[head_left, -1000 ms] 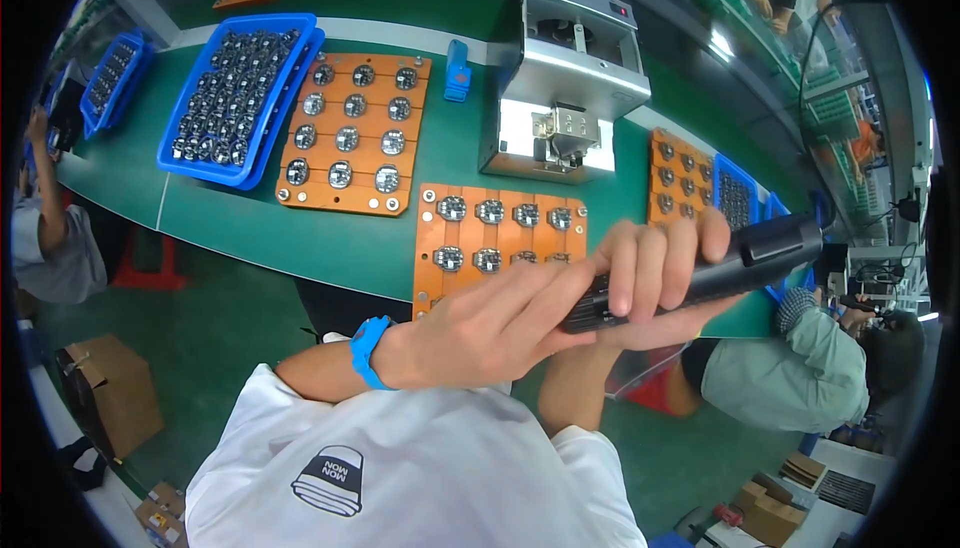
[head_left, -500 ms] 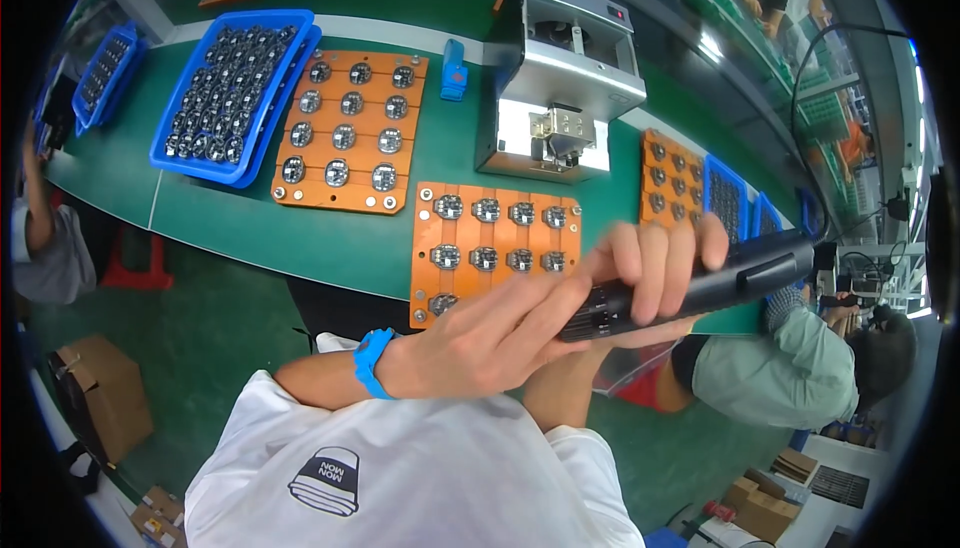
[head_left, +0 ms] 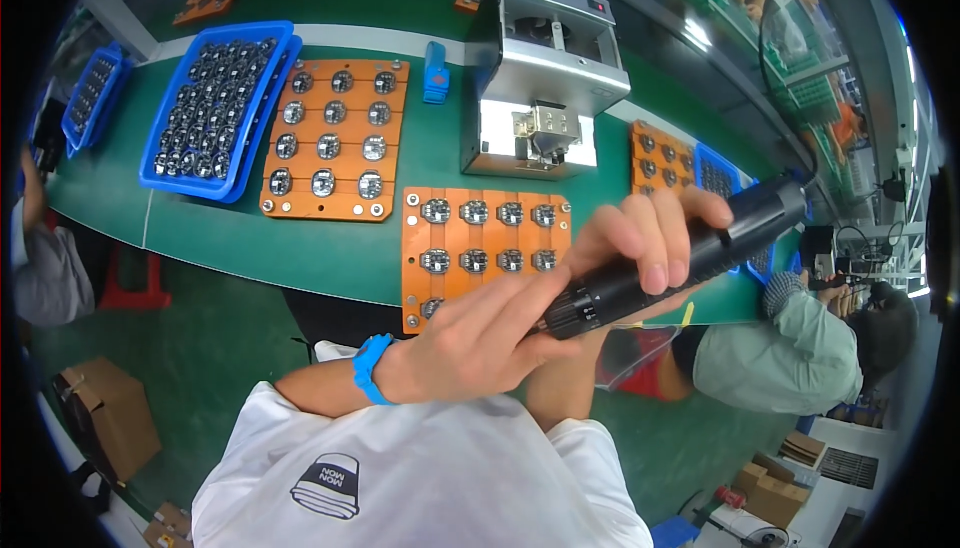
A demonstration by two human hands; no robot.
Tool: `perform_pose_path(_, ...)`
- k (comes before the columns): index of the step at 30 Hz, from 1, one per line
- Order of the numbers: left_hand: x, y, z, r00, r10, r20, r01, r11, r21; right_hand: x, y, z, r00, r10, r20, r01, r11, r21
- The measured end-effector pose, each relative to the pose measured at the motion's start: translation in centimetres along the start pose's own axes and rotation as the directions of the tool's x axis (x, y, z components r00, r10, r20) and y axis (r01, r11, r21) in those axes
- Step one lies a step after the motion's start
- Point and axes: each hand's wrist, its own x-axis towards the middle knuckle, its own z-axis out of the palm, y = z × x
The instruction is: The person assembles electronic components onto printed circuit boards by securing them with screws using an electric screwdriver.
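A black electric screwdriver lies slanted across the front of me, its cord end up to the right. My right hand is wrapped round its body, fingers curled over the top. At the tool's nose, my left hand, with a blue wristband, is closed about the tip; what its fingertips pinch there is hidden. Behind both hands lies an orange fixture plate with rows of small round circuit boards. My left hand and the tool cover its near right part.
Left on the green bench are a second orange plate and a blue tray full of round parts. A silver machine stands at the back beside a blue device. Co-workers sit at both sides, one in a green shirt.
The screwdriver has tilted more steeply, its cord end rising and its nose dropping slightly. Both hands still hold it. The whole view has shifted a little.
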Motion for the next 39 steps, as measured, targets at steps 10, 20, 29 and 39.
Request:
perform_pose_path(10,-1.2,-3.5,-3.4,0.946,-0.161,0.282,0.211,0.964,-0.16,3.1,-1.5,-0.5,0.968,0.246,0.047,-0.238,0.963,-0.122)
perform_pose_path(20,-8.6,-4.4,-5.8,0.875,-0.334,0.35,0.157,0.88,0.448,7.5,-3.7,-3.5,0.999,-0.032,-0.033,0.001,0.731,-0.682)
perform_pose_path(29,-8.6,-4.7,-3.7,0.904,-0.332,0.271,0.155,0.842,0.516,6.2,-3.2,-5.8,0.984,-0.017,0.175,0.141,0.667,-0.731)
perform_pose_path(39,-9.2,-4.9,-3.0,0.963,-0.238,0.126,0.164,0.89,0.425,6.2,-3.2,-6.4,0.986,0.117,0.122,0.022,0.628,-0.778)
